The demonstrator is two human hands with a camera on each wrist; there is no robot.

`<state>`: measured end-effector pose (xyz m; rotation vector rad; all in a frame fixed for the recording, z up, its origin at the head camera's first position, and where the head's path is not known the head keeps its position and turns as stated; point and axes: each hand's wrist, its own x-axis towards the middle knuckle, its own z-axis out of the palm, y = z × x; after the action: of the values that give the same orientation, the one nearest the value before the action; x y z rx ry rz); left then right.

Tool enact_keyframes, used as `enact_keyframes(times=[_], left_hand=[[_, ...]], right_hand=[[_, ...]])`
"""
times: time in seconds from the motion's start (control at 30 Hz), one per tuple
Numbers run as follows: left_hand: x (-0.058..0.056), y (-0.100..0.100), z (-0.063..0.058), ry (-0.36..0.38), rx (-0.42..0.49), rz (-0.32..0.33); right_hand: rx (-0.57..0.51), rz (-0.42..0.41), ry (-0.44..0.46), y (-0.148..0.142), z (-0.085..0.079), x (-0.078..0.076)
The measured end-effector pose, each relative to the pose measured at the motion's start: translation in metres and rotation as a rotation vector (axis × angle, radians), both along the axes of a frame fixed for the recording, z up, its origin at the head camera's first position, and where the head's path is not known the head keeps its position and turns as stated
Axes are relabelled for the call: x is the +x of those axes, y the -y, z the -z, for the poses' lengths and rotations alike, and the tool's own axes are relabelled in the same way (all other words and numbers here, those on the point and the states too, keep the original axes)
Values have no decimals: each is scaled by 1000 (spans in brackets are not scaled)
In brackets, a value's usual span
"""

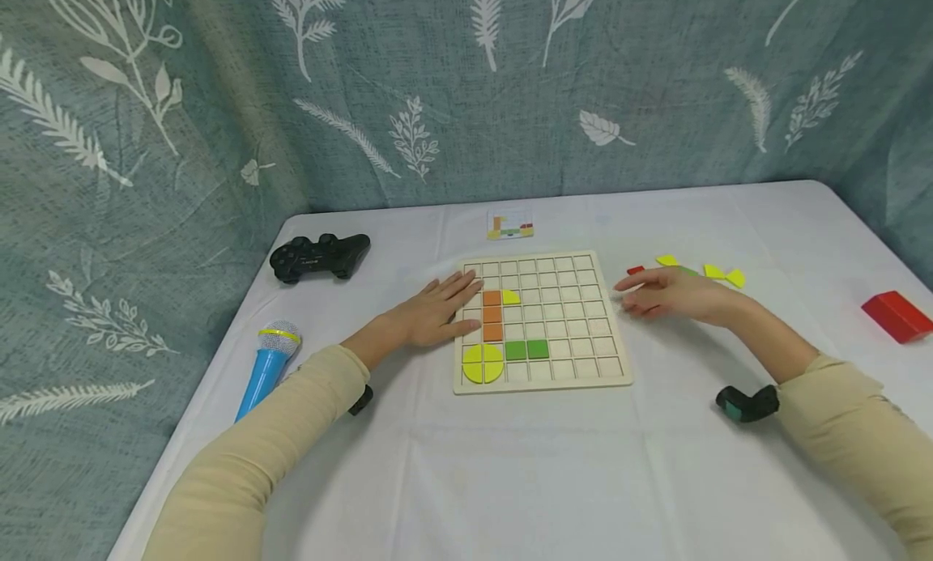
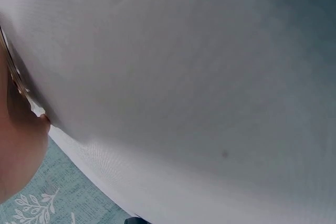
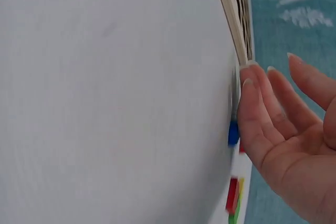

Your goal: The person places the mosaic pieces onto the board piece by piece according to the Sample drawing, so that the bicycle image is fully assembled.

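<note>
A wooden grid board (image 1: 543,388) lies on the white table. My left hand (image 1: 433,312) rests flat on its left edge with the fingers spread. Just beyond the right edge is my right hand (image 1: 681,295), its fingers loosely bent and nothing between them. On the board sit a column of orange squares (image 1: 492,314), a yellow quarter-circle (image 1: 512,297), two green squares (image 1: 526,350) and a yellow circle of quarter pieces (image 1: 474,371). Around the right hand lie a red piece (image 1: 636,270), several yellow pieces (image 1: 713,271) and, in the right wrist view, a blue piece (image 3: 233,133).
Behind the board lies a small pattern card (image 1: 510,226). A black game controller (image 1: 321,257) and a blue toy microphone (image 1: 266,371) are at the left. At the far right sits a red block (image 1: 898,316). A patterned curtain (image 1: 510,124) hangs behind the table.
</note>
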<state>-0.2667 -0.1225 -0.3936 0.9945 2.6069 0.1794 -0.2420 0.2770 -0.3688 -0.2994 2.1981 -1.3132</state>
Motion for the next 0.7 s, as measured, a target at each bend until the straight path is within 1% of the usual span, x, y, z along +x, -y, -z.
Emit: enact_keyframes(times=[0.13, 0.23, 0.33, 0.47, 0.57, 0.63, 0.7], left_hand=[[0, 0, 1, -1, -3, 0], [0, 0, 0, -3, 0, 4], [0, -1, -1, -5, 3, 5], [0, 0, 0, -7, 3, 2], [0, 1, 0, -3, -5, 1], [-1, 1, 1, -1, -4, 3], [-1, 1, 1, -3, -1, 4]], right_hand=[[-35, 78, -14, -21, 0, -1], [-16, 133, -41, -32, -3, -1], [51, 180, -106, -41, -6, -2], [145, 235, -205, -52, -4, -6], [173, 246, -252, -58, -1, -9], [192, 234, -280, -60, 1, -10], [226, 204, -310, -62, 3, -12]])
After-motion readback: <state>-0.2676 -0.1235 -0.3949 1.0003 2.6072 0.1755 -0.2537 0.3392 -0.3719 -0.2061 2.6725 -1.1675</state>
